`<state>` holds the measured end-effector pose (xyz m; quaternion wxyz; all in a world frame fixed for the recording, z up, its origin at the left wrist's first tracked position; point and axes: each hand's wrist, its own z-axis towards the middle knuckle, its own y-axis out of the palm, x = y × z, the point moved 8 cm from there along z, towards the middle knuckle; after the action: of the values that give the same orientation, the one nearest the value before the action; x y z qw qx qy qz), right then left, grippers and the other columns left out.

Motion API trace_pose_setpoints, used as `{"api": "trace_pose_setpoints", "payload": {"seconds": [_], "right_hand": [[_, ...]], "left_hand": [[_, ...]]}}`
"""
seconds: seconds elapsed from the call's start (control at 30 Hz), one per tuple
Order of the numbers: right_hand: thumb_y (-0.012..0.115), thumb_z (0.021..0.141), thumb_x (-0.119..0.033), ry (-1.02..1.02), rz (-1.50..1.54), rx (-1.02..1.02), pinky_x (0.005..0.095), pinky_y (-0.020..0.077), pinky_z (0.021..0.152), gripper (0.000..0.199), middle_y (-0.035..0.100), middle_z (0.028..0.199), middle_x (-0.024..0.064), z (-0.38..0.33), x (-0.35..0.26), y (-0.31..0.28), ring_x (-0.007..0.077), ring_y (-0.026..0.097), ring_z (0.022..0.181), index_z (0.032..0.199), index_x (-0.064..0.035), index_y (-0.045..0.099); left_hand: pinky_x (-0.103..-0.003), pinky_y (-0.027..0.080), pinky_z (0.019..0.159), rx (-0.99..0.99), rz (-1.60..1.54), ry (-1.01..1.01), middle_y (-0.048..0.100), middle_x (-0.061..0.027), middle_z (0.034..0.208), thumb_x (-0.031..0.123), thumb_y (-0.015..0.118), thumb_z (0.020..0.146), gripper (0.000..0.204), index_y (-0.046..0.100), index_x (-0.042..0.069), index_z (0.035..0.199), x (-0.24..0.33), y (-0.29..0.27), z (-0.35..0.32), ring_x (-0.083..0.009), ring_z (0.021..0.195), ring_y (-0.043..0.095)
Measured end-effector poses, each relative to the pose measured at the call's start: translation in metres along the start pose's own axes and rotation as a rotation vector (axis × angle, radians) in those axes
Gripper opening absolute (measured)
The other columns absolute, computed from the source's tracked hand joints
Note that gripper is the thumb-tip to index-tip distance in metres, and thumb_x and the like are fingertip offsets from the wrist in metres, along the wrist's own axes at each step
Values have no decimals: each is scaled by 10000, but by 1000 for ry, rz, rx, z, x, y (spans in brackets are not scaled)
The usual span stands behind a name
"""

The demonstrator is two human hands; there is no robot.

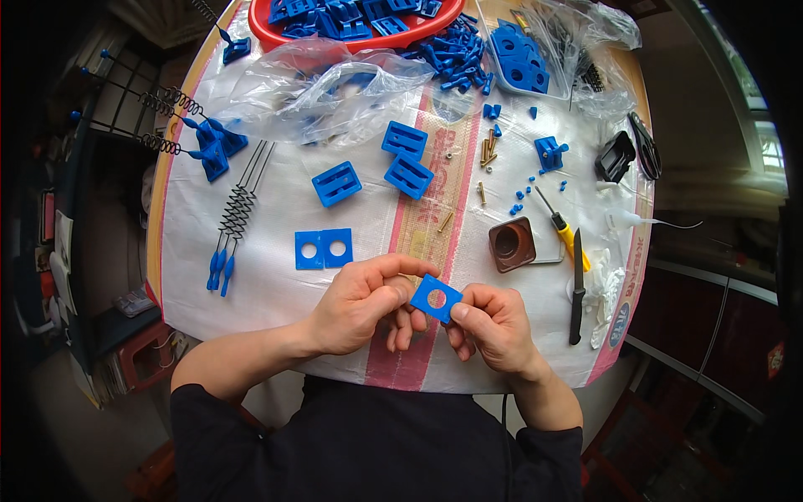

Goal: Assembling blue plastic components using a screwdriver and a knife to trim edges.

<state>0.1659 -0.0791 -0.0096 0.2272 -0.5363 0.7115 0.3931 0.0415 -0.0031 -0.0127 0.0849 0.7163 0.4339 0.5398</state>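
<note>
A small blue square plate with a round hole (422, 302) is held up near the front of the table, tilted between my hands. My right hand (495, 328) pinches its right corner between thumb and fingers. At the plate's left and upper edges, the curled index finger and thumb of my left hand (358, 305) close on it. Two matching blue plates (324, 259) lie side by side just beyond my left hand. Farther off sit several blue slotted blocks (336, 184). A brass screw (445, 222) lies beyond the held plate.
A red basin (259, 38) of blue parts stands at the back beside plastic bags (335, 105). Black springs on rods (237, 213) lie left. Right are a brown square container (512, 244), a yellow-handled screwdriver (573, 243), a knife (577, 293), scissors (644, 149) and several brass screws (488, 151).
</note>
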Motion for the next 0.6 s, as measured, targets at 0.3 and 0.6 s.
{"api": "trace_pose_setpoints", "payload": {"seconds": [0.3, 0.6], "right_hand": [[551, 980, -146, 20, 73, -25, 194, 433, 454, 193, 623, 680, 45, 2, 5, 0, 67, 553, 507, 845, -14, 588], [518, 998, -154, -5, 34, -21, 186, 432, 474, 212, 627, 693, 41, 1, 3, 0, 62, 559, 528, 894, 4, 613]], "left_hand": [[-246, 516, 511, 20, -40, -19, 659, -137, 824, 110, 400, 1019, 341, 457, -53, 1313, -3, 0, 0, -157, 598, 644], [-249, 537, 528, 18, -13, -21, 665, -139, 835, 98, 410, 1014, 340, 451, -48, 1318, -1, 1, 1, -158, 606, 654]]}}
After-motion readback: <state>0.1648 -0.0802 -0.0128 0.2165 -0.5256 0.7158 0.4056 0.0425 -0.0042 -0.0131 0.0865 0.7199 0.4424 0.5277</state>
